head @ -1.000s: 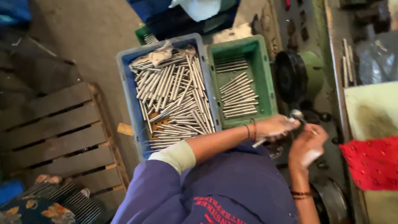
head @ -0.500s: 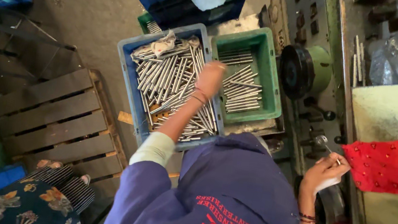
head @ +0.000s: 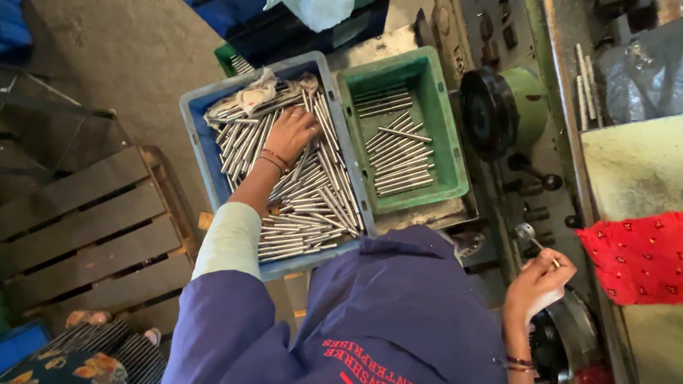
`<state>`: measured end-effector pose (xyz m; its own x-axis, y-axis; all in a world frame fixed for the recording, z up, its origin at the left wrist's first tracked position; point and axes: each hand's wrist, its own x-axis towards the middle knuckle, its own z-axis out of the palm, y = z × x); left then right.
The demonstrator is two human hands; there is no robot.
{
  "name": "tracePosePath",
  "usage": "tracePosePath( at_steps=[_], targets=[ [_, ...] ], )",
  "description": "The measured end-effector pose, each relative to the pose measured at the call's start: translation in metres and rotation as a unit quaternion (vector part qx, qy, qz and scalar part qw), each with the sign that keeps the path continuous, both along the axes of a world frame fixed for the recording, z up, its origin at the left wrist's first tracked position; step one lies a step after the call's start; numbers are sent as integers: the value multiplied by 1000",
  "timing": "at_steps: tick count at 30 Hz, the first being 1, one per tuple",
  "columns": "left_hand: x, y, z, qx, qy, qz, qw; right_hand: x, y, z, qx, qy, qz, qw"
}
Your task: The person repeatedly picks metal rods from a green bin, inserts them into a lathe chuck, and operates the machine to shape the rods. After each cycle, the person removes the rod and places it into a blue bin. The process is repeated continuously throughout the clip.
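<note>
I see the left hand (head: 290, 132) grasping metal rods (head: 307, 188) in the blue crate (head: 197, 127); right hand (head: 539, 281) pinches one rod (head: 531, 239) beside the crate, near the machine (head: 499, 107).

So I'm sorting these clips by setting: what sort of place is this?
Most likely a small metalworking shop. A blue crate and a green crate hold metal rods, beside a green machine with a handwheel and control buttons, on a bare concrete floor.

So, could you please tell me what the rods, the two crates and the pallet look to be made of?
Rods: bare metal, likely steel, with a grey shine. Blue crate and green crate: moulded plastic, matte, ribbed rims. Pallet: rough unpainted wood, visible slats and grain.
</note>
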<state>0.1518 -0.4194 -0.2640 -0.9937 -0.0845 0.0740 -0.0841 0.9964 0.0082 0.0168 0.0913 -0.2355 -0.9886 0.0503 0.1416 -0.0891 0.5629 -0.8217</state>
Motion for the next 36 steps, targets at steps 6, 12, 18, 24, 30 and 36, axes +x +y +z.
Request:
tracePosePath(
  at_steps=[6,12,18,24,30,36],
  targets=[
    [-34,13,1,89,205,35,974,-2,8,15,-13,23,6,1000],
    [-106,96,25,663,203,335,638,-14,1,52,-58,54,-8,997],
    [-130,252,112,868,-55,13,493,-28,-26,98,-141,140,51,979],
    [-130,304,189,898,-176,-52,399,-25,-22,120,-129,162,56,977],
    [-131,317,214,919,-161,-60,354,-13,-10,116,-135,186,33,973],
    [-128,324,221,919,-122,-57,371,-2,-5,116,-102,233,34,967]
  ],
)
